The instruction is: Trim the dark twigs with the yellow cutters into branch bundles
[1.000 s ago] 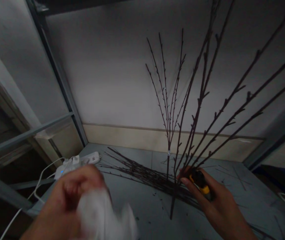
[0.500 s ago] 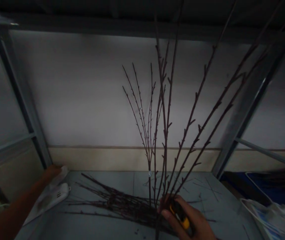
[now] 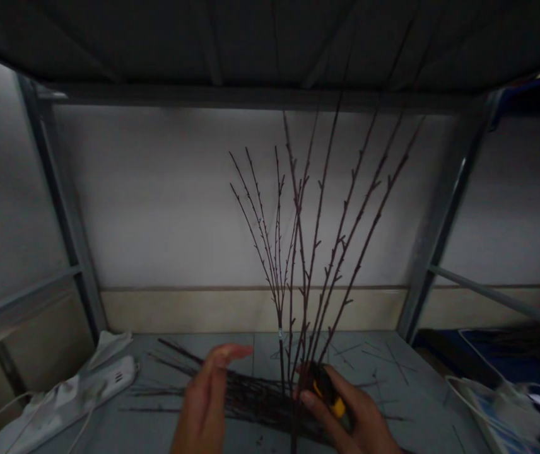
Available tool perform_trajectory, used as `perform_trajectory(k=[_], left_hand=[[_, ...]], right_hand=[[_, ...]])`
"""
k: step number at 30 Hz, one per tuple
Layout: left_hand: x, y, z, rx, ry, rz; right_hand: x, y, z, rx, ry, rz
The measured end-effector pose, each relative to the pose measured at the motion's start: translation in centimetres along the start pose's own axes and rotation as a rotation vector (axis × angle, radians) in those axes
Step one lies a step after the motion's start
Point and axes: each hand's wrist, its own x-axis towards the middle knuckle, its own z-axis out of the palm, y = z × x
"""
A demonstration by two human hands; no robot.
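My right hand [image 3: 346,410] is closed around the lower stems of several tall, dark, budded twigs [image 3: 305,302], which fan upward. A black-and-yellow hand tool [image 3: 330,396] is also held in that hand; its kind is mostly hidden. To the left, my left hand [image 3: 211,391] is raised with its fingers stretched toward the twigs, and I see nothing in it. A smaller bunch of twigs [image 3: 280,302] stands upright behind, with a pale band around its stem. Beneath both hands lies a pile of loose twigs [image 3: 260,397].
A white power strip [image 3: 104,384] with cables and a crumpled white plastic piece [image 3: 111,343] lie on the left. Metal frame posts [image 3: 424,284] flank the grey tabletop [image 3: 156,435], with a dark shelf overhead [image 3: 260,44]. Twig scraps [image 3: 395,366] are scattered at right.
My left hand has come away from the white plastic at the far left and moved right, near the twigs. The right hand keeps its hold; the view has tilted up slightly.
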Motion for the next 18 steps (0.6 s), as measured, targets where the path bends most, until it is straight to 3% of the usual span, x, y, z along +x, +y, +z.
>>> perform_trajectory(k=[2,5,11,18], left_hand=[[-3.8,1.7,4.6,-0.212,-0.047,-0.114],[-6.4,3.6,7.7,-0.346,-0.117,-0.177],[-7.5,5.7,7.1,-0.457,-0.145,-0.158],[-9.6,5.7,6.5,-0.451,-0.211,-0.227]], right_hand=[[-0.7,-0.6,-0.8,0.015,-0.044,0.005],[-2.1,-1.8,-2.0,0.068,-0.042,-0.005],[-5.1,-3.4,-2.8,0.188,0.092,0.099],[-7.2,-5.1,-3.0,0.372,-0.029,0.16]])
